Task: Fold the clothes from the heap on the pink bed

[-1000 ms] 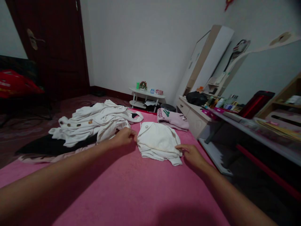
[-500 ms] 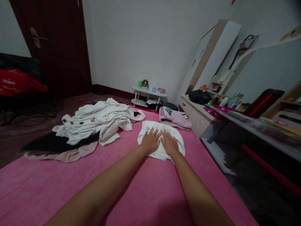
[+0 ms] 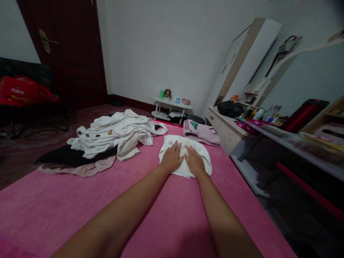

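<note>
A folded white garment [image 3: 206, 157] with a round metal button at its upper left lies on the pink bedspread [image 3: 150, 211]. My left hand [image 3: 172, 158] rests flat on its left half, fingers stretched out. On the right half lies my right hand [image 3: 194, 160], also flat with the fingers spread a little. Just behind the garment is a folded pale pink one [image 3: 201, 132] with dark lettering and a green motif. To the left spreads a loose heap of white clothes [image 3: 120, 130] with buttons, on top of a black garment [image 3: 77, 156] and a light pink garment [image 3: 83, 169].
A dressing table [image 3: 228, 123] with a black bag and bottles stands along the right side. A low white shelf [image 3: 172, 104] with small items is against the far wall. At the left are a dark red door [image 3: 64, 46] and a red bag [image 3: 24, 91].
The view has shifted slightly, so the scene sits a bit more to the right. My hands stay flat on the white garment, with the left fingers a little higher up on it.
</note>
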A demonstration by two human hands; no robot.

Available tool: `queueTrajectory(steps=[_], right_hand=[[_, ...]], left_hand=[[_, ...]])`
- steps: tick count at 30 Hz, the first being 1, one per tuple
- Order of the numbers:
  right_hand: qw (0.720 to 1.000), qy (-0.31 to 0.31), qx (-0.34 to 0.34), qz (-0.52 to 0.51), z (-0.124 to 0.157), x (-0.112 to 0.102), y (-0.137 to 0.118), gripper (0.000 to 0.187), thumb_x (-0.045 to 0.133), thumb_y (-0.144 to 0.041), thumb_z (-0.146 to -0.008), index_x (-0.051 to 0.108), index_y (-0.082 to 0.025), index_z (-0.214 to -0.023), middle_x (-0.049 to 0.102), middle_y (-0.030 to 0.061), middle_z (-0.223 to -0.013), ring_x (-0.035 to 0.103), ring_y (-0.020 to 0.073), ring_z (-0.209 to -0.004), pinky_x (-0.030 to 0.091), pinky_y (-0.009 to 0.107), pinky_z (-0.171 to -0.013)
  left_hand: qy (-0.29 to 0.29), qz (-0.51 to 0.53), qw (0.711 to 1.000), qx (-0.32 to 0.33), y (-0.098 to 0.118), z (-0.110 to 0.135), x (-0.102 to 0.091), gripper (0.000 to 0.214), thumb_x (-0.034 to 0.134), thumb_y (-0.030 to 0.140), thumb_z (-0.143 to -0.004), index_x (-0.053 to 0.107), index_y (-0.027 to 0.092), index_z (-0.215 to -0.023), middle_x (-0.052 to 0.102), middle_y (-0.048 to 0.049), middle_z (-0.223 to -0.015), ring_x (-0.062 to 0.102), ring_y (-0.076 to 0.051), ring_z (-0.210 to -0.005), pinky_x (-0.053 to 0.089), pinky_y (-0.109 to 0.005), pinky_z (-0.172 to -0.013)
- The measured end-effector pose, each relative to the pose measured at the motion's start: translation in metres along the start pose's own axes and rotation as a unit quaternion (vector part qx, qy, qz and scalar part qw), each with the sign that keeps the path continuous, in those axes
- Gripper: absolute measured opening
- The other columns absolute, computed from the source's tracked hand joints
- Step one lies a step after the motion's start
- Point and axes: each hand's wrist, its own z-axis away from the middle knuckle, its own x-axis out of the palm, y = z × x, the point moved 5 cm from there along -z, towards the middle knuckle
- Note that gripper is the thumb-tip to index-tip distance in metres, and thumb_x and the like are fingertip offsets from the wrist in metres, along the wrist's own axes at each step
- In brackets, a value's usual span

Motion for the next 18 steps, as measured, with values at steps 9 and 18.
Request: queueTrajectory(steps=[9,18], right_hand=[[0.99,0.09,-0.04,-0.105,0.002,-0.008,0.008,0.046,0.039,-0.026,-0.091,0.048,-0.016,-0.135,0.049,0.0105,-0.141,0.043,0.0191,-0.13,0.032,0.034,-0.109],[0.941,0.233,0.243,-0.038,0.024,-0.048,0.046,0.049,0.042,-0.036,-0.089,0.045,-0.014,-0.133,0.052,0.0166,-0.131,0.046,0.0306,-0.12,0.034,0.042,-0.098]], left_hand=[[0.108,0.034,0.991,-0.073,-0.018,-0.002,-0.029,0.035,0.041,0.033,-0.094,0.052,0.018,-0.125,0.049,-0.0108,-0.136,0.047,-0.022,-0.123,0.038,-0.035,-0.103],[0.042,-0.033,0.959,-0.278,-0.061,0.007,-0.043,0.065,0.048,0.055,-0.084,0.043,0.012,-0.133,0.063,-0.0178,-0.113,0.054,-0.035,-0.111,0.04,-0.044,-0.09]])
